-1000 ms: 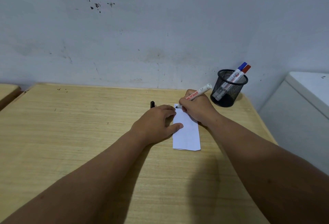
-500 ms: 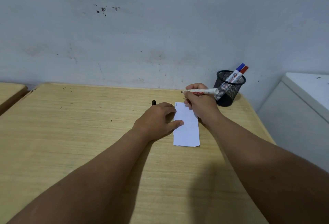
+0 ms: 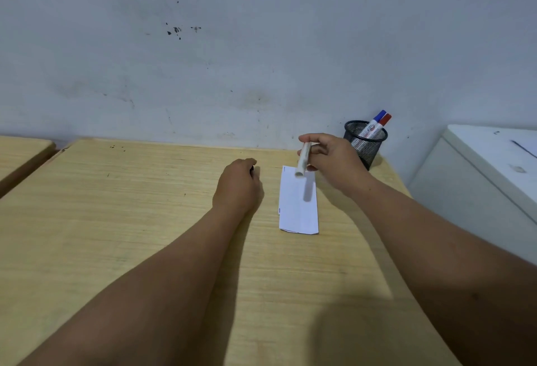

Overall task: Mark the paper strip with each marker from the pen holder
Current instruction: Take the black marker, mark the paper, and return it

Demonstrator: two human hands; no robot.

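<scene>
A white paper strip [image 3: 298, 203] lies on the wooden table [image 3: 116, 220], with a small dark mark at its far left corner. My right hand [image 3: 334, 159] holds a white marker [image 3: 303, 159] in the air above the strip's far end, its blunt end pointing toward me. My left hand [image 3: 238, 184] rests on the table left of the strip, fingers curled over the black marker cap [image 3: 252, 170], which is mostly hidden. A black mesh pen holder [image 3: 365, 141] stands at the back right with a blue-capped marker [image 3: 377, 120] and a red-capped marker [image 3: 384, 121] in it.
A stained wall [image 3: 261, 45] runs close behind the table. A white cabinet [image 3: 488, 168] stands to the right of the table edge. A second wooden tabletop [image 3: 20, 156] adjoins at far left.
My right hand has lifted the marker off the paper and turned it upright. My left hand has slid off the strip to the black cap on its left.
</scene>
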